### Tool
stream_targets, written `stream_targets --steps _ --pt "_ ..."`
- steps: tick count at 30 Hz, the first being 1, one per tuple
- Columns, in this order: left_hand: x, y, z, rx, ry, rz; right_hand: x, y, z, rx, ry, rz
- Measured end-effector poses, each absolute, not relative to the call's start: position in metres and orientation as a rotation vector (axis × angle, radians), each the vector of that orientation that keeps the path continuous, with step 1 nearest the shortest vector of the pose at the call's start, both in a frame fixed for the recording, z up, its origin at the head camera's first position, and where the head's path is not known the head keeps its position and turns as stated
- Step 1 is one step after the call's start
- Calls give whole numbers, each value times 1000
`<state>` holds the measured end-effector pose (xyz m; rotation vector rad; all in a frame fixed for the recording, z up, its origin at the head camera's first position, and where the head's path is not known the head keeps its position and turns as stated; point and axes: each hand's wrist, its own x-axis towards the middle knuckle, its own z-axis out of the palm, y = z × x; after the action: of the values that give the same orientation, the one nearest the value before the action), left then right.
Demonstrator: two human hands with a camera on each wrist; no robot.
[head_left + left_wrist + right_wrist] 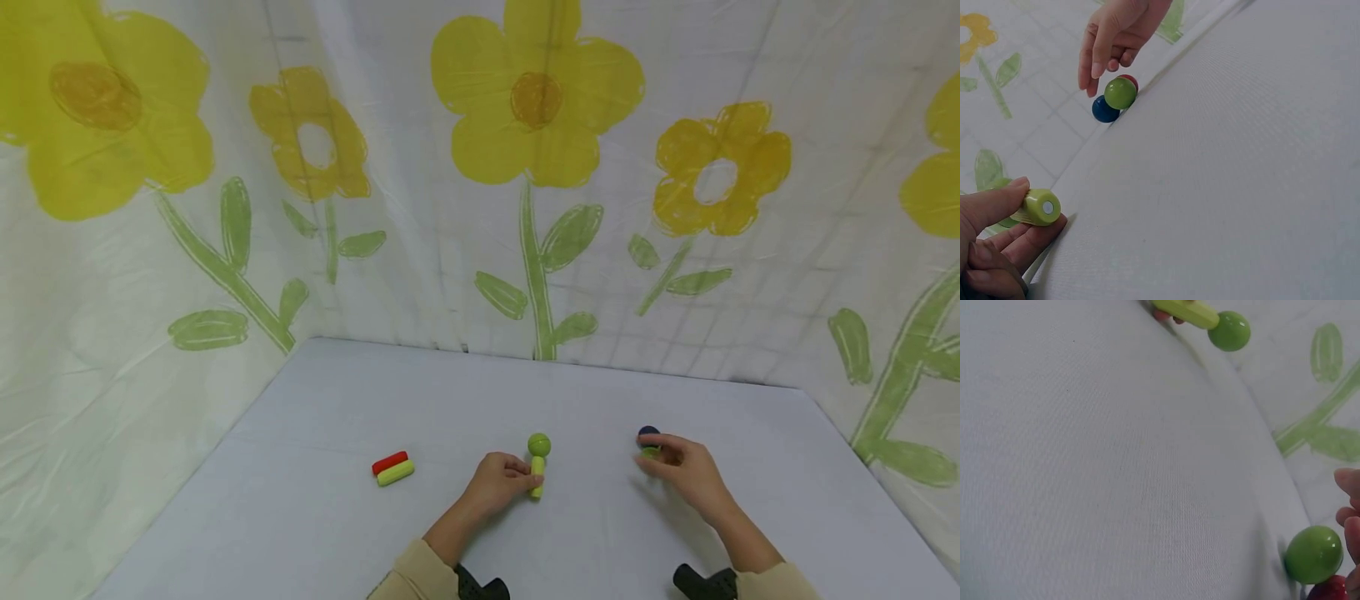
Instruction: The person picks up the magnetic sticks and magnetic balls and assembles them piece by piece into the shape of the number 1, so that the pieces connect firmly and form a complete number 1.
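My left hand (497,483) pinches a yellow-green rod (537,480) between thumb and fingers. A green ball (538,444) sits at the rod's far end, and a pale disc shows in the near end in the left wrist view. Over to the right, my right hand (693,477) hovers beside a small cluster of balls with its fingers extended. In that cluster are a dark blue ball (1105,109), another green ball (1120,93) and a red ball (1330,589), partly hidden. Whether the fingertips touch any of them is hard to tell.
Left of my left hand, a red rod (390,462) and a second yellow-green rod (396,473) lie side by side on the white table (315,417). A white curtain (420,250) printed with yellow flowers hangs along the table's back edge.
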<state>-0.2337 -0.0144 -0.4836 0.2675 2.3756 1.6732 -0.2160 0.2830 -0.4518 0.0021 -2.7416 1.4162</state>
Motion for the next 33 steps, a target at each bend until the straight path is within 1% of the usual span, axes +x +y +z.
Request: stream_targets --steps 15,33 --pt "-234 -15 -483 263 2400 1653 -210 295 -453 -62 -2749 1309" --pt "-235 -15 -484 264 2420 1639 -209 300 -459 -74 -2714 1363"
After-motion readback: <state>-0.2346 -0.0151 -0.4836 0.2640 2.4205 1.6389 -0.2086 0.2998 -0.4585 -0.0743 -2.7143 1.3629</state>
